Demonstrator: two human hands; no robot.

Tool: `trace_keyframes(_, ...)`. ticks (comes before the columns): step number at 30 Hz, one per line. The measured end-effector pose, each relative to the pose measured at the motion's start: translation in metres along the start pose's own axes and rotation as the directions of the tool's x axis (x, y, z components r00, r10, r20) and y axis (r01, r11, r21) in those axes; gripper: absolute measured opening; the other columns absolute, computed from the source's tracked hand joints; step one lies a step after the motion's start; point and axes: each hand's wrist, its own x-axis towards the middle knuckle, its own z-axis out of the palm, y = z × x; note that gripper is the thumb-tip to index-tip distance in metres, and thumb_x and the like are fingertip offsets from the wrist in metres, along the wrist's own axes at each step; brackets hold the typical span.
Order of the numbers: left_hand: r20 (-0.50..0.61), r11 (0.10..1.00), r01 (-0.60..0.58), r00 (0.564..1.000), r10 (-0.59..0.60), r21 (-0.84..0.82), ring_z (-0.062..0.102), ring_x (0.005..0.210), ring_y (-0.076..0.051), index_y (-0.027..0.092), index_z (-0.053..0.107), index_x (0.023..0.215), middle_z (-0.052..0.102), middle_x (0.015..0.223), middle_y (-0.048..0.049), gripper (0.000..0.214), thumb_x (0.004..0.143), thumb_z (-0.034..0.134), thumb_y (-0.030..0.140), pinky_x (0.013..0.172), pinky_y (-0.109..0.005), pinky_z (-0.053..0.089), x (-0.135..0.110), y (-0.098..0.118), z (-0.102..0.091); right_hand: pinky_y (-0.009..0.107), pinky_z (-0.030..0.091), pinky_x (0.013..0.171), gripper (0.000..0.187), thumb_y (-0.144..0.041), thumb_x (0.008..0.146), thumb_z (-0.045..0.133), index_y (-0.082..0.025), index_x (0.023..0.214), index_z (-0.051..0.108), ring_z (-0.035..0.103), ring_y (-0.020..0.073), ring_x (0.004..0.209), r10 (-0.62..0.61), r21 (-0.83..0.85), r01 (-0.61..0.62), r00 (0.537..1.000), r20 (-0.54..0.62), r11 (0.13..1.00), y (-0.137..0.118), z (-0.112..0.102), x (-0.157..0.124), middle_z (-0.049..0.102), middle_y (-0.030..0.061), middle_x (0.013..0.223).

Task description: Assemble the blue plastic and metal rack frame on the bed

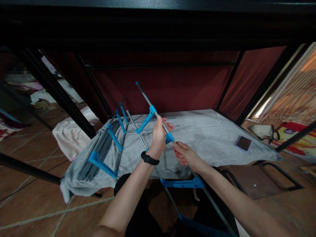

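A thin metal rod [144, 95] is held slanted above the cloth-covered table [217, 131]. The left hand [158, 135] is closed around it, and the right hand [184, 153] is pinched on it just below a blue connector [170, 137]. The rod is judged light, stiff and smooth, so it is best gripped beside the connector.

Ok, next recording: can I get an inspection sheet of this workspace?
Surface: grey cloth over a table, rumpled at the left edge.
Job's things: metal rod carrying blue connectors, part of a rack frame; bundled rods with blue brackets lying at left.
Clutter: small dark flat object, possibly a phone, on the cloth at right.
Hands: left hand wrapped round the metal rod; right hand pinching it just below a blue sleeve.
Cables: nothing seen.
Surroundings: red fabric behind black framing; tiled floor; striped cloth on the floor.
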Motion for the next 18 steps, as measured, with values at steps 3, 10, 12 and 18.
trace_keyframes(3, -0.029, 0.943, -0.271, 0.959, 0.281, 0.194, 0.064, 0.090, -0.015, 0.020, 0.063, 0.096, 0.065, 0.094, -0.0044, 0.022, 0.085, 0.067, 0.038, 0.081, -0.024, 0.050, 0.004, 0.006, -0.015, 0.016, 0.014, 0.033, 0.039, -0.055, 0.081, 0.063, -0.020, 0.078, 0.046, 0.021, 0.0032, 0.038, -0.020, 0.039, 0.020, 1.000, -0.014, 0.999, -0.018, -0.025, 0.001, 0.033, -0.0112, 0.053)
trace_keyframes(10, -0.171, 0.795, -0.048, 0.967, 0.189, 0.605, 0.047, 0.129, -0.028, 0.020, 0.058, 0.116, 0.056, 0.132, -0.0139, 0.040, 0.083, 0.064, 0.041, 0.112, -0.045, 0.031, -0.043, -0.071, -0.126, 0.015, 0.017, 0.032, 0.023, -0.038, 0.084, 0.064, -0.019, 0.081, 0.052, 0.021, 0.0045, 0.039, -0.107, 0.246, 0.149, 0.979, -0.175, 0.958, -0.033, -0.109, 0.011, 0.033, -0.0097, 0.054)
trace_keyframes(12, -0.185, 0.798, 0.209, 0.975, -0.124, 0.565, 0.049, 0.127, -0.030, 0.019, 0.060, 0.112, 0.060, 0.126, -0.0152, 0.044, 0.079, 0.068, 0.047, 0.110, -0.044, 0.033, -0.065, -0.107, -0.147, 0.015, 0.018, 0.031, 0.018, -0.032, 0.088, 0.059, -0.018, 0.080, 0.052, 0.021, 0.0047, 0.038, -0.119, 0.303, 0.194, 0.961, -0.248, 0.933, -0.032, -0.128, 0.020, 0.032, -0.0090, 0.054)
trace_keyframes(18, 0.074, 0.689, 0.427, 0.819, -0.570, 0.586, 0.058, 0.111, -0.027, 0.014, 0.051, 0.132, 0.065, 0.112, -0.0119, 0.074, 0.075, 0.065, 0.058, 0.103, -0.038, 0.039, -0.113, -0.181, -0.162, 0.014, 0.022, 0.029, 0.024, -0.023, 0.097, 0.041, -0.019, 0.075, 0.047, 0.024, 0.0051, 0.037, -0.083, 0.385, 0.260, 0.904, -0.420, 0.886, -0.036, -0.161, 0.056, 0.031, -0.0079, 0.053)
